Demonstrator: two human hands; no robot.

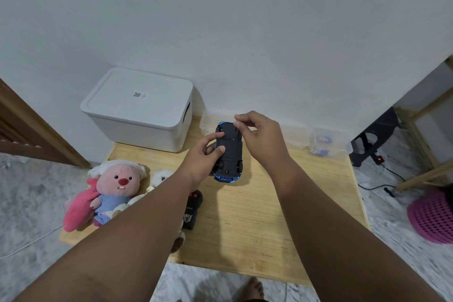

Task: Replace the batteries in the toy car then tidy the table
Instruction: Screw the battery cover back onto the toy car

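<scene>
A blue toy car (230,152) is turned upside down over the wooden table (282,216), its black underside facing up. My left hand (203,157) grips the car along its left side, thumb on the underside. My right hand (257,135) is at the car's far end, fingers pinched together on its upper right edge. Whether anything sits in that pinch is hidden. A black remote control (192,208) lies on the table below my left forearm.
A white lidded storage box (139,108) stands at the back left. Clear plastic containers (327,142) sit at the back right. A pink plush toy (110,191) and a white plush (160,178) lie at the left. A pink basket (434,218) is on the floor.
</scene>
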